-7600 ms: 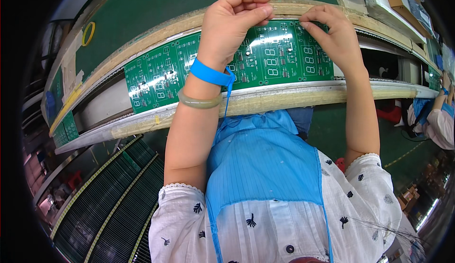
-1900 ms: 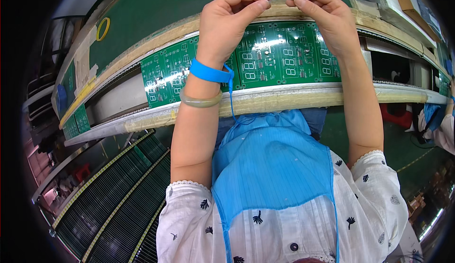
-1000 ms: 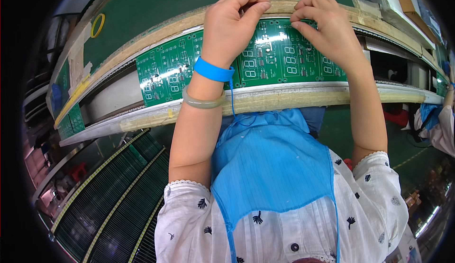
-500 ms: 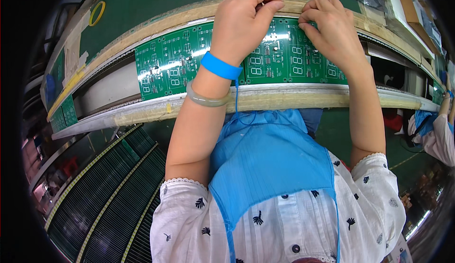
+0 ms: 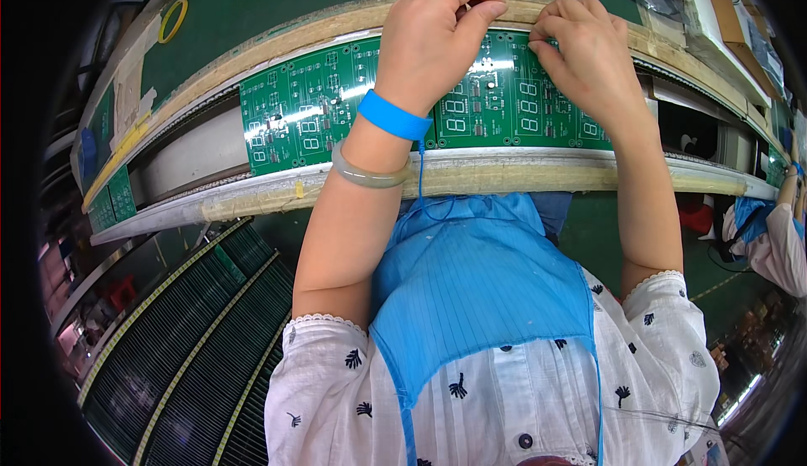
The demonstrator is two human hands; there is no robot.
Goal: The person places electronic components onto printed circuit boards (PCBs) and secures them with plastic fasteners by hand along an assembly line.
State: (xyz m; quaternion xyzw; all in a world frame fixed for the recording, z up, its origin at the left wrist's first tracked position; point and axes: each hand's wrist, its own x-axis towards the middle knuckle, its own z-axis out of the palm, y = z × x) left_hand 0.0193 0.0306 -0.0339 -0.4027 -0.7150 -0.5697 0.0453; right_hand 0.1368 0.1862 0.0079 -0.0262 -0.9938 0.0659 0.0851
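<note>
A row of green circuit boards (image 5: 479, 134) with white seven-segment outlines lies between the two rails of a conveyor. My left hand (image 5: 433, 42) hangs above the boards, thumb and forefinger pinched together over the far rail. Whatever that pinch holds, if anything, is too small to make out. To its right, my right hand (image 5: 584, 54) has its fingers curled in a pinch at the far part of the boards. Its fingertips partly hide one another, and nothing nameable shows in them. A blue wrist strap (image 5: 392, 118) with a cord circles my left wrist, beside a pale bangle (image 5: 370, 172).
Pale rails (image 5: 538, 162) run along both sides of the boards. A slotted rack (image 5: 189, 331) stands low on the left. On the green surface beyond lies a yellow ring (image 5: 173, 21). Cardboard and bags (image 5: 731, 25) sit far right, and another person's sleeve (image 5: 777, 247) shows there.
Both hands stay almost in place, still pinched. The boards have shifted very slightly to the right along the rails.
</note>
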